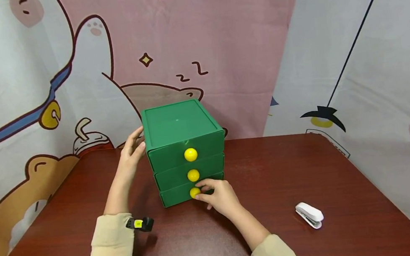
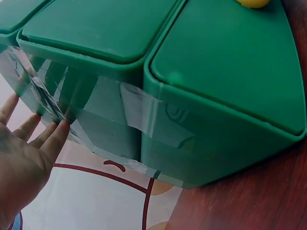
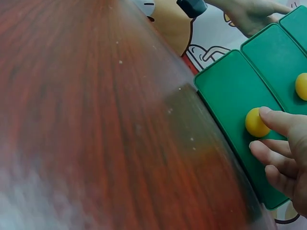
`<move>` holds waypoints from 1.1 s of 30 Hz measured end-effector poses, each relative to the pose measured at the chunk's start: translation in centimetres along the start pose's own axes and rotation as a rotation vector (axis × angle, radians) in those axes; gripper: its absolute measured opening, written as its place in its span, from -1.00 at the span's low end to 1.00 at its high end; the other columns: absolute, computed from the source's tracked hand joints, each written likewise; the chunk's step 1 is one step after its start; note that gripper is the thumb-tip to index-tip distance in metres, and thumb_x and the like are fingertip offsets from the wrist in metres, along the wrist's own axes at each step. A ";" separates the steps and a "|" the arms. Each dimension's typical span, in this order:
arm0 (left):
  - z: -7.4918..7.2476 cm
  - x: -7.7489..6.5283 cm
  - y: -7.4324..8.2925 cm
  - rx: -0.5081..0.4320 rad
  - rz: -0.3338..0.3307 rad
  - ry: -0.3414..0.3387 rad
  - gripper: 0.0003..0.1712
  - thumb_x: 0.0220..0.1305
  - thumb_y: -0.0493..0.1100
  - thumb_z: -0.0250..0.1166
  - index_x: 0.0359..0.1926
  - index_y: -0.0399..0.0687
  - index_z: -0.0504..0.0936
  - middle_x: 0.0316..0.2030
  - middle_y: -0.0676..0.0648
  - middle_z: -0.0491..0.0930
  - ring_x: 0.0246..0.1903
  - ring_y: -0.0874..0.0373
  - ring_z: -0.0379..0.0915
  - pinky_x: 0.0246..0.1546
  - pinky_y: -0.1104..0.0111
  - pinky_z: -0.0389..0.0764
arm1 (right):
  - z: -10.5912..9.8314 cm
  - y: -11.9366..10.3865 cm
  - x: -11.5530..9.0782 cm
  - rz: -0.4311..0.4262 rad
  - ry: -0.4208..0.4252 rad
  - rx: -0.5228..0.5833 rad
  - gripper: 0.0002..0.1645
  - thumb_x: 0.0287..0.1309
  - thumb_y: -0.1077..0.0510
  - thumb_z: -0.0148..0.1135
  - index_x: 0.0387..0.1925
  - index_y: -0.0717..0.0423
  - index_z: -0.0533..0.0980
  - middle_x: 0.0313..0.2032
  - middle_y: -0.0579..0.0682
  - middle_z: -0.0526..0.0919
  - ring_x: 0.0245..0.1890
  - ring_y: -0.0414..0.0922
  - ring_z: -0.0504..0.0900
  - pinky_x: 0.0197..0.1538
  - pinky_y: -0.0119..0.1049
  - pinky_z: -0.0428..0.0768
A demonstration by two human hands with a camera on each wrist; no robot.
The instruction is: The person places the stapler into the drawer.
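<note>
A green three-drawer box (image 1: 182, 124) with round yellow knobs stands on the table, its drawers pushed in. My right hand (image 1: 220, 196) is at the bottom drawer (image 3: 235, 91), thumb and fingers around its yellow knob (image 3: 256, 122). In the right wrist view one fingertip lies on the knob, and the other fingers bend in front of the drawer face. On the box's left side rests my left hand (image 1: 129, 151), fingers extended with the tips against the wall. Clear tape (image 2: 110, 120) covers part of that side in the left wrist view.
A white stapler (image 1: 310, 215) lies on the dark red-brown table (image 1: 263, 172), to the right of the box. Behind the table hangs a cartoon-printed cloth (image 1: 235, 57). Each wrist wears a small black camera (image 1: 140, 224) on a strap.
</note>
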State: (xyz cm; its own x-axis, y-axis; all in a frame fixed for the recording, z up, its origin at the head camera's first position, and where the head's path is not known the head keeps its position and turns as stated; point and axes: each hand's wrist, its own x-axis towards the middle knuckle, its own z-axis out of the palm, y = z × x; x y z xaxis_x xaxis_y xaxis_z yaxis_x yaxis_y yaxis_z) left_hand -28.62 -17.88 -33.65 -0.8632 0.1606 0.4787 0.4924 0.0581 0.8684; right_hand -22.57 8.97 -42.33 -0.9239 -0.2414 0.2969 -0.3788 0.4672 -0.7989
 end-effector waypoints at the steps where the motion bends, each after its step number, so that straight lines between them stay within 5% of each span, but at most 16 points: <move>1: 0.0 0.0 0.0 0.000 0.000 0.000 -0.40 0.47 -0.14 -0.04 0.47 -0.03 0.11 0.41 -0.12 0.10 0.36 -0.05 0.03 0.22 -0.10 0.13 | 0.1 0.0 0.0 0.006 -0.002 0.012 -0.70 0.01 0.12 0.46 -0.15 -0.02 0.68 -0.29 0.03 0.70 -0.78 -0.20 0.56 -0.66 -0.31 0.51; 14: 0.0 -0.1 0.1 -0.018 -0.003 0.006 -0.42 0.47 -0.20 -0.06 0.46 -0.06 0.13 0.38 -0.16 0.15 0.35 -0.09 0.05 0.22 -0.10 0.14 | 0.4 0.2 0.0 -0.006 0.003 0.051 -0.75 -0.03 0.16 0.48 -0.22 0.04 0.71 -0.36 0.00 0.70 -0.83 -0.18 0.51 -0.67 -0.29 0.52; 33: 0.0 -0.1 0.2 -0.018 -0.011 0.002 -0.41 0.47 -0.18 -0.06 0.46 -0.06 0.12 0.38 -0.16 0.16 0.34 -0.03 0.07 0.22 -0.09 0.14 | -1.6 -0.6 -3.5 -0.013 -0.114 0.058 -0.79 -0.05 0.18 0.49 -0.28 -0.03 0.72 -0.41 -0.15 0.71 -0.85 -0.22 0.46 -0.69 -0.29 0.52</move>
State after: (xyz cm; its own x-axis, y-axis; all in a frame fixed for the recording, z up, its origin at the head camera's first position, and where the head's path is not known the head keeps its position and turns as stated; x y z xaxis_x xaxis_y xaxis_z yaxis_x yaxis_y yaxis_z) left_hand -28.47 -17.83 -33.51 -0.8687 0.1585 0.4693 0.4808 0.0425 0.8758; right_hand -19.24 10.86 -42.05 -0.9056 -0.3437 0.2485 -0.3837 0.4144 -0.8252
